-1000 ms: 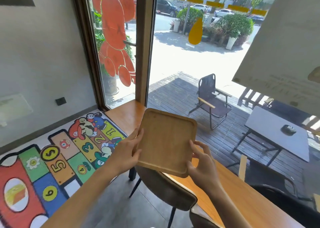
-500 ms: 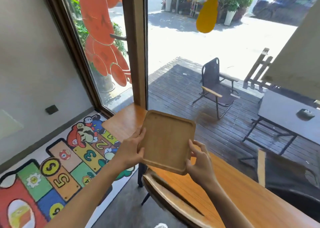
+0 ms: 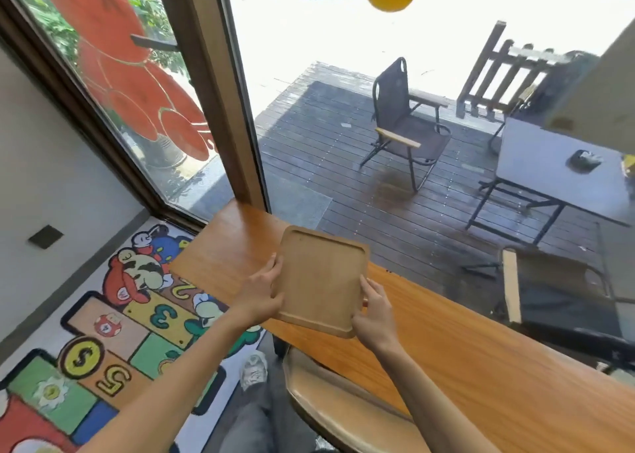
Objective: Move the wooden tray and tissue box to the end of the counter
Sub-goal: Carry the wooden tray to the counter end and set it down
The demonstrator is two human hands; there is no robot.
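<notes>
Carrying wooden tray [image 3: 321,280], clamped at both side edges by left hand [image 3: 259,292] and right hand [image 3: 372,313], held above tabletop [image 3: 481,359] near its window end; not set down. Tissue box unseen, judged pending.

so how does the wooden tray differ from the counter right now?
The wooden tray is pale, matte tan; the counter is a deeper, glossy orange-brown. The tray is small, roughly square with rounded corners and a raised rim; the counter is a long flat slab running along the window. The tray is held tilted in the left hand and right hand, over the counter's far end; the counter is fixed and level. Both are wood-toned.
</notes>
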